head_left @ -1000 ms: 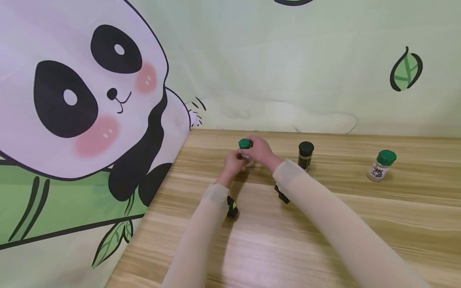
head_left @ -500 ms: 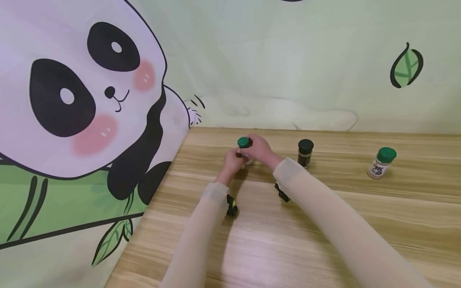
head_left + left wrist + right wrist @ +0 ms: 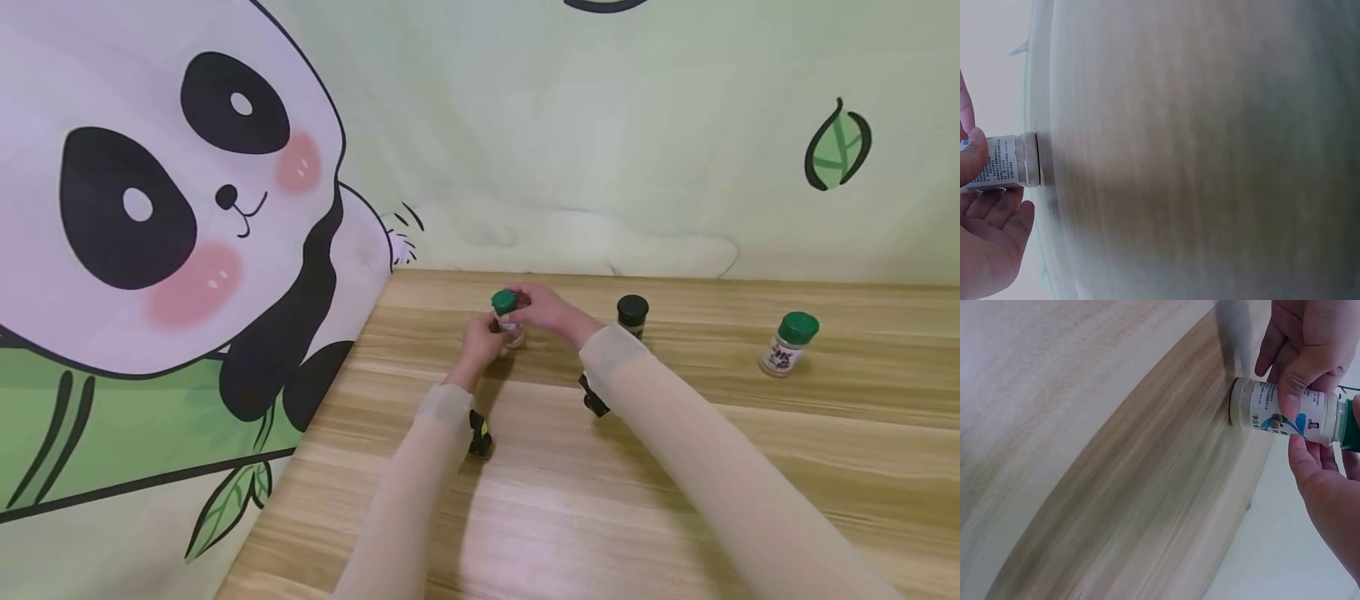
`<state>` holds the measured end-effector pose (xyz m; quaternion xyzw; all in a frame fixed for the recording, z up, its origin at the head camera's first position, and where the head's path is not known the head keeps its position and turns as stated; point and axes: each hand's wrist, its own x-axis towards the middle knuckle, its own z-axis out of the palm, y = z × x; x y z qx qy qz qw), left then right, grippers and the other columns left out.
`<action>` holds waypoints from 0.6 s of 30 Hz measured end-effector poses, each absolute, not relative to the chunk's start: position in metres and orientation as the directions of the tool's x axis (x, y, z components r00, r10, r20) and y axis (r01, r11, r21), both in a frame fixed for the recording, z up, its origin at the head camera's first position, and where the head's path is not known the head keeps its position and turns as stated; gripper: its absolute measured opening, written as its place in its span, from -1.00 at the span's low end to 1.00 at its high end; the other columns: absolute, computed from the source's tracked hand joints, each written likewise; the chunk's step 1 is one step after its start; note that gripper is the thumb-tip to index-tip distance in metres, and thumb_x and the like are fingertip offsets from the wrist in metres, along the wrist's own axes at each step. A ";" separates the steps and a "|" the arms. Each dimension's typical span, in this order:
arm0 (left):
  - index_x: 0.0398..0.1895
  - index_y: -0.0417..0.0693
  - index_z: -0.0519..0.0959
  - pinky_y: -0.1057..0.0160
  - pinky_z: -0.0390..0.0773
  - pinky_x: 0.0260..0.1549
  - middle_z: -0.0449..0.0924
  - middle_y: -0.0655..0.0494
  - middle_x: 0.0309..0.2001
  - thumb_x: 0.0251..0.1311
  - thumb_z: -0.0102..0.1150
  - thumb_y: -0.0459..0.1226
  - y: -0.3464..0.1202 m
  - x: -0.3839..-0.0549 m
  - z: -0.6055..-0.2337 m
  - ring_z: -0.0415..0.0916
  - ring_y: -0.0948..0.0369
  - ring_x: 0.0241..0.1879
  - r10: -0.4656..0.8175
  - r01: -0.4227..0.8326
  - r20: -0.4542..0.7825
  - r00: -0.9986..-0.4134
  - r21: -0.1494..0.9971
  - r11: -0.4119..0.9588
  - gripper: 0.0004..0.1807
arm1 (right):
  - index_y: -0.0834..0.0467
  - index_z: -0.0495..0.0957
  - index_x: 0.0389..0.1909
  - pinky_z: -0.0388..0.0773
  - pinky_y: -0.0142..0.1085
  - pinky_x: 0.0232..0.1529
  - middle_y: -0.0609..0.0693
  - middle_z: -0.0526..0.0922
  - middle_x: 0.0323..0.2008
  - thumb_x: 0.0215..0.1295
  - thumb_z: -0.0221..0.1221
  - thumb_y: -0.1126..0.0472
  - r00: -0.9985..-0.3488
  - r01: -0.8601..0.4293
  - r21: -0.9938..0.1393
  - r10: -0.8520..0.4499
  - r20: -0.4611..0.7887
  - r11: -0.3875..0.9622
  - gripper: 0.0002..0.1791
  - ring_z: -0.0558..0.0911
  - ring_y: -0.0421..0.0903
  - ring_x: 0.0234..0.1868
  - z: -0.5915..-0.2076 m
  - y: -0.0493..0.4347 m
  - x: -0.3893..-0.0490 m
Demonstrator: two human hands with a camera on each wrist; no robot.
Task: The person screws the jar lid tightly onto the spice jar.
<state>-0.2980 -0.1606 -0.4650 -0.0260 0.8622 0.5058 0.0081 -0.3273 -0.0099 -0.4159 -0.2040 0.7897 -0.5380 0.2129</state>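
In the head view, a spice bottle with a green lid (image 3: pixel 503 302) stands upright near the table's far left. My left hand (image 3: pixel 480 343) holds its body, with the thumb across the white label (image 3: pixel 1263 406) in the right wrist view. At the top, my right hand (image 3: pixel 546 310) pinches the lid. The right wrist view shows the clear neck below the lid; whether the lid sits fully down I cannot tell. The bottle's base (image 3: pixel 1030 159) is at the tabletop in the left wrist view. Fingers hide part of the label.
Behind my right forearm stands a black-lidded spice bottle (image 3: pixel 633 312), partly hidden by the sleeve. Farther right is another green-lidded spice bottle (image 3: pixel 789 343) with a white label. A panda-printed cloth (image 3: pixel 615 167) rises along the back and left edges of the wooden table (image 3: pixel 570 500).
My right hand has shifted slightly right and its fingers have changed position at the lid. More of the bottle's label shows. My left hand keeps its hold; the other bottles stay put.
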 end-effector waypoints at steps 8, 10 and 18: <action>0.18 -0.28 0.61 0.20 0.62 0.03 0.68 -0.26 0.17 0.33 0.29 -0.35 -0.160 -0.298 -0.467 0.64 -0.01 0.10 -0.027 -0.051 -0.044 -0.999 0.866 0.497 -0.62 | 0.36 0.26 0.47 0.33 0.03 0.50 0.37 0.43 0.39 0.50 0.14 0.32 -0.834 -0.149 -0.919 -0.546 -0.083 0.366 -0.41 0.41 0.25 0.44 -0.420 -0.011 -0.327; 0.17 -0.29 0.61 0.21 0.62 0.02 0.68 -0.26 0.16 0.33 0.29 -0.35 -0.160 -0.298 -0.467 0.64 0.00 0.07 -0.025 -0.047 -0.040 -0.999 0.867 0.496 -0.63 | 0.39 0.30 0.44 0.34 0.03 0.49 0.38 0.44 0.38 0.50 0.13 0.32 -0.834 -0.168 -0.913 -0.547 -0.068 0.371 -0.44 0.43 0.26 0.43 -0.420 -0.012 -0.327; 0.15 -0.31 0.62 0.14 0.62 0.08 0.69 -0.28 0.13 0.31 0.30 -0.37 -0.161 -0.298 -0.466 0.63 -0.01 0.05 -0.030 -0.037 -0.025 -0.999 0.864 0.502 -0.63 | 0.38 0.32 0.42 0.39 0.02 0.46 0.36 0.47 0.37 0.51 0.14 0.27 -0.855 -0.185 -0.905 -0.516 -0.044 0.384 -0.45 0.46 0.24 0.41 -0.421 -0.014 -0.321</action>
